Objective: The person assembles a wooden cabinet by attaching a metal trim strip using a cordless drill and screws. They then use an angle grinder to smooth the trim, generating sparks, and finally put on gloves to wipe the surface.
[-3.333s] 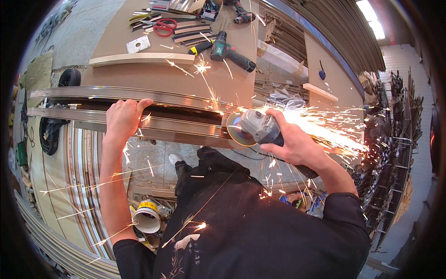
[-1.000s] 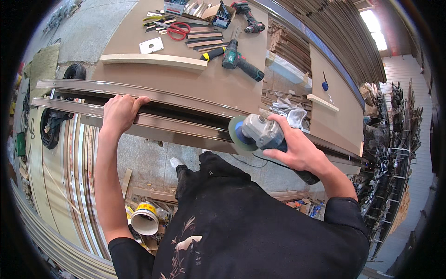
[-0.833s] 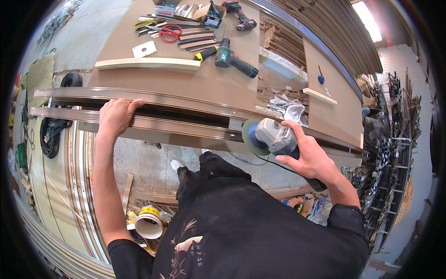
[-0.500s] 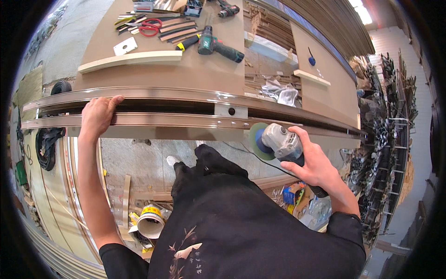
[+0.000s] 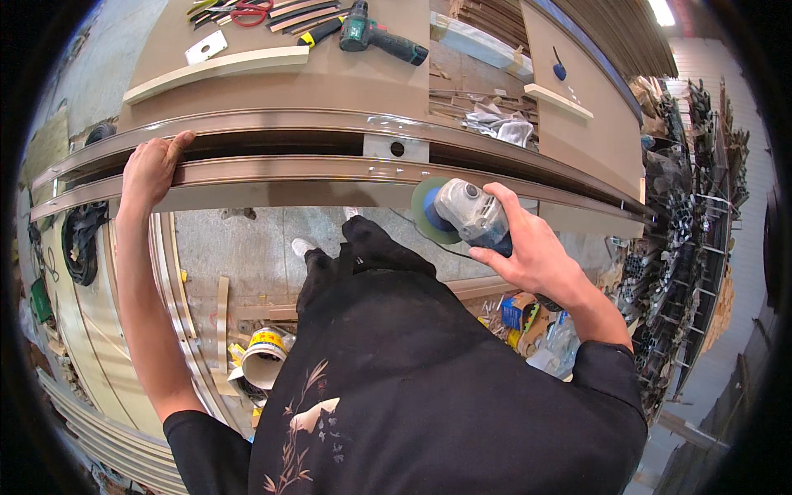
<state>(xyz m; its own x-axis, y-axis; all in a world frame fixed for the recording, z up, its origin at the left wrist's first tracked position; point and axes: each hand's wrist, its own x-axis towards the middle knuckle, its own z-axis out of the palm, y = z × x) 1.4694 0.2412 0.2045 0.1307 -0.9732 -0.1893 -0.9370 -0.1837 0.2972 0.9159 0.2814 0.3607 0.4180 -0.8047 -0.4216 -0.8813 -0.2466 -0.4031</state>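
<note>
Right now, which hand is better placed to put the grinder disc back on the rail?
Right. The right hand holds the angle grinder at the metal rail; the left hand grips the rail far left.

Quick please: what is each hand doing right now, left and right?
Left hand: closed, gripping the long metal rail on the workbench.
Right hand: closed, holding the angle grinder close to the rail.

Glossy bronze metal rail (image 5: 330, 171), matt wooden bench (image 5: 330, 82)
</note>
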